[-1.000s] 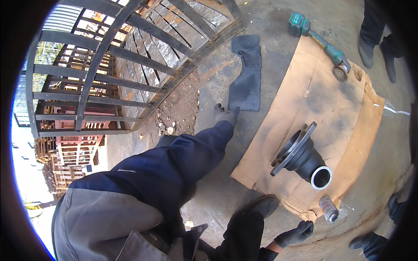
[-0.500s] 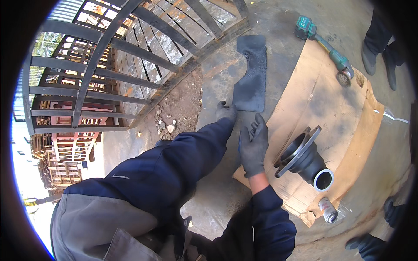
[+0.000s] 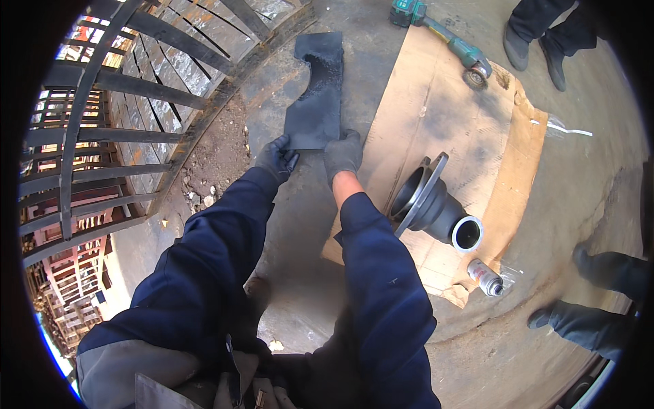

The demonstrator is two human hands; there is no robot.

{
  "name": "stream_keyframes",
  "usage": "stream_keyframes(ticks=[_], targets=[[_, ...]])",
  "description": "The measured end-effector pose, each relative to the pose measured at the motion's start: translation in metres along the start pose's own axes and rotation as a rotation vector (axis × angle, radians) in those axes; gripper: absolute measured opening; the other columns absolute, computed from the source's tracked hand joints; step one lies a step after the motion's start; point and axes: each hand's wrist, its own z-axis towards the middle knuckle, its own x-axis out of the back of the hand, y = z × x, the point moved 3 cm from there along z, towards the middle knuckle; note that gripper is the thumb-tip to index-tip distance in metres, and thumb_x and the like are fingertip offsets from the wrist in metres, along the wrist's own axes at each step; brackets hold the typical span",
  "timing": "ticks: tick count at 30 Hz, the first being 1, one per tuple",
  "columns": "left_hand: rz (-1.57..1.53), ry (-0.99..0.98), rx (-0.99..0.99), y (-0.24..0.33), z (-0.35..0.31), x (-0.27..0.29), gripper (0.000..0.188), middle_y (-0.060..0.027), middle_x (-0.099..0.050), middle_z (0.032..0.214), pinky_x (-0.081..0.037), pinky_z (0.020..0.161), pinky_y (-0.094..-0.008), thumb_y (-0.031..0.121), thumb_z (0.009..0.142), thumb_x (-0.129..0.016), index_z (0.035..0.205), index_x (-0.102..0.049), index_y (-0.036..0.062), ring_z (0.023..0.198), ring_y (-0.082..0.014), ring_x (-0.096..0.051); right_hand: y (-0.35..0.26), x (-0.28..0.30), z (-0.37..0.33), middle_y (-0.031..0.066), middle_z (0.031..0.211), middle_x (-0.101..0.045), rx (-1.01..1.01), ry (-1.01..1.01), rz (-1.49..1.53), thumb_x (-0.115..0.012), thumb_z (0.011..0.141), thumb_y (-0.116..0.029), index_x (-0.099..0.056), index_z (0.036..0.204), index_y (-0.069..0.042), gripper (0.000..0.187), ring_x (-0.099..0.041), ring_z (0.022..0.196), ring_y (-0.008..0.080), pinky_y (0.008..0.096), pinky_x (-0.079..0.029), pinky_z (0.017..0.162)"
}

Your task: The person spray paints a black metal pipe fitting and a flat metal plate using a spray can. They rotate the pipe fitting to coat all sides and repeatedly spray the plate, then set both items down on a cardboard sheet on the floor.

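A flat black plate [image 3: 320, 102] with a curved cut-out in its left side stretches away from me. My left hand [image 3: 278, 158], in a dark grey glove, grips its near left corner. At the near right corner, the gloved fingers of my right hand [image 3: 344, 153] are closed on the edge. Whether the plate's far end touches the floor I cannot tell. To the right, a black flanged pipe fitting [image 3: 436, 198] with a bright ring at its near end lies on a cardboard sheet [image 3: 443, 116].
A green cordless angle grinder [image 3: 456, 48] lies at the cardboard's far edge, a spray can [image 3: 485, 277] at its near corner. Black metal bars [image 3: 150, 95] stand on the left, beside gravel [image 3: 204, 177]. Other people's feet [image 3: 535, 51] show at the far right and near right.
My right hand has closed on the plate's near right corner, and my left hand now grips the left one. The whole view has shifted, so the scene sits further left and higher.
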Motion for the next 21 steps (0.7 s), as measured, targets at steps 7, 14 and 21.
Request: stream_keyframes(ticks=[7, 14, 21], targets=[[0.041, -0.323, -0.195, 0.011, -0.056, -0.036, 0.02, 0.0014, -0.075, 0.109, -0.062, 0.083, -0.0331, 0.021, 0.102, -0.081, 0.121, -0.074, 0.0188, 0.094, -0.0122, -0.073, -0.011, -0.023, -0.024, 0.0212, 0.116, -0.074, -0.151, -0.094, 0.572, -0.064, 0.096, -0.004, -0.057, 0.144, 0.004, 0.049, -0.072, 0.104, 0.026, 0.037, -0.058, 0.09], [0.406, -0.366, -0.568, 0.016, -0.14, -0.061, 0.021, 0.0004, -0.072, 0.109, -0.062, 0.08, -0.0343, 0.019, 0.106, -0.074, 0.125, -0.069, 0.0129, 0.09, -0.0141, -0.071, -0.04, 0.06, -0.123, 0.0203, 0.132, -0.068, 0.035, -0.1, 0.533, -0.079, 0.103, -0.025, -0.056, 0.15, -0.001, 0.057, -0.07, 0.114, 0.0235, 0.0379, -0.057, 0.096], [0.779, -0.333, -0.897, -0.049, -0.232, -0.071, 0.027, -0.0062, -0.075, 0.111, -0.064, 0.076, -0.0338, 0.015, 0.106, -0.075, 0.128, -0.07, 0.0009, 0.097, -0.0165, -0.076, 0.027, 0.242, -0.251, 0.0168, 0.126, -0.073, 0.238, -0.179, 0.287, -0.069, 0.107, -0.008, -0.062, 0.142, 0.002, 0.037, -0.073, 0.108, 0.0215, 0.0346, -0.059, 0.095]])
